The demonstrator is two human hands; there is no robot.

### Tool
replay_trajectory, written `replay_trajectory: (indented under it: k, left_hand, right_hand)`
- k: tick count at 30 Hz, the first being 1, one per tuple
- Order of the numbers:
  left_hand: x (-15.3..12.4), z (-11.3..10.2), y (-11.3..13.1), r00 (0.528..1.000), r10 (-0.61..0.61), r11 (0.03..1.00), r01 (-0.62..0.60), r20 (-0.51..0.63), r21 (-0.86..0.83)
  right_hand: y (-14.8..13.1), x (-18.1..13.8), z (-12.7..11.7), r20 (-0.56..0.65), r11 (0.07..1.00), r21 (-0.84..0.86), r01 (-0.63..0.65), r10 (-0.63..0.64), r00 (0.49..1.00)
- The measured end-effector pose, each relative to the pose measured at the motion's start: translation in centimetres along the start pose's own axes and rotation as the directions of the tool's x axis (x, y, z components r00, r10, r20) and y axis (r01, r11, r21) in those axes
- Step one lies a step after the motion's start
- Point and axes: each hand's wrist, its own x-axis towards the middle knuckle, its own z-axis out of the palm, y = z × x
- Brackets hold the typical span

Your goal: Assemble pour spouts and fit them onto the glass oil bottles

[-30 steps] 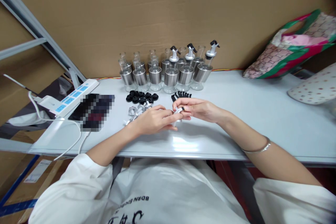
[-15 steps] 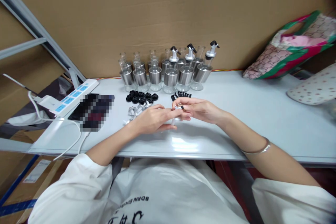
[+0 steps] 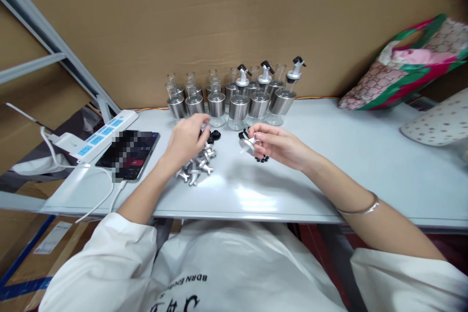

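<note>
Standing in two rows at the back of the pale table [image 3: 329, 156], the glass bottles [image 3: 237, 102] wear brushed metal sleeves; their glass looks clear, and whether anything is inside cannot be told. Three of them, toward the right, carry pourer tops with black levers [image 3: 295, 67], while the others show bare necks. The right hand [image 3: 281, 146] pinches a silver pourer spout [image 3: 247, 144] between thumb and fingertips, holding it above the table just in front of the bottles, with small black parts [image 3: 261, 158] lying under the fingers. The left hand [image 3: 188, 139] hangs loosely curled, fingers bent down over a cluster of black rubber rings [image 3: 215, 135]; whether it has hold of one cannot be told. Loose silver spouts [image 3: 195, 168] lie in a heap just under its wrist. Further left lie a phone [image 3: 129, 155] on a white cable and a power strip [image 3: 98, 135]. Brown cardboard [image 3: 219, 14] walls the back, and a patterned bag [image 3: 405, 66] leans at the far right.
</note>
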Motion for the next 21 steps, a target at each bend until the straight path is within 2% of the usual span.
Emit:
replay_trajectory:
  k: [1,3,6,8,12,21]
  left_hand:
    - [0.2,-0.2,-0.5,0.993,-0.114,0.991,0.111,0.038,0.069]
    - [0.4,-0.3,-1.4,0.953,-0.276,0.950,0.250,0.126,0.187]
    - [0.4,-0.2,-2.3,0.887,-0.396,0.900,0.325,0.236,0.290]
    - [0.2,-0.3,-2.5,0.869,-0.411,0.891,0.321,0.275,0.321]
    - [0.1,-0.5,-2.5,0.866,-0.395,0.895,0.288,0.305,0.341]
    - [0.0,-0.2,-2.9,0.868,-0.407,0.882,0.294,0.285,0.368]
  right_hand:
    - [-0.1,0.0,0.0,-0.010,1.000,-0.004,0.007,-0.007,1.000]
    - [-0.1,0.0,-0.1,-0.024,1.000,-0.014,0.012,-0.012,1.000]
    - [-0.1,0.1,-0.1,-0.020,1.000,-0.023,0.015,-0.015,1.000]
    - [0.0,0.1,-0.1,-0.013,0.999,-0.025,0.021,-0.021,1.000]
    - [0.0,0.1,0.0,-0.019,0.999,-0.037,0.020,-0.021,1.000]
    - [0.2,0.1,-0.2,-0.019,0.999,-0.036,0.016,-0.017,1.000]
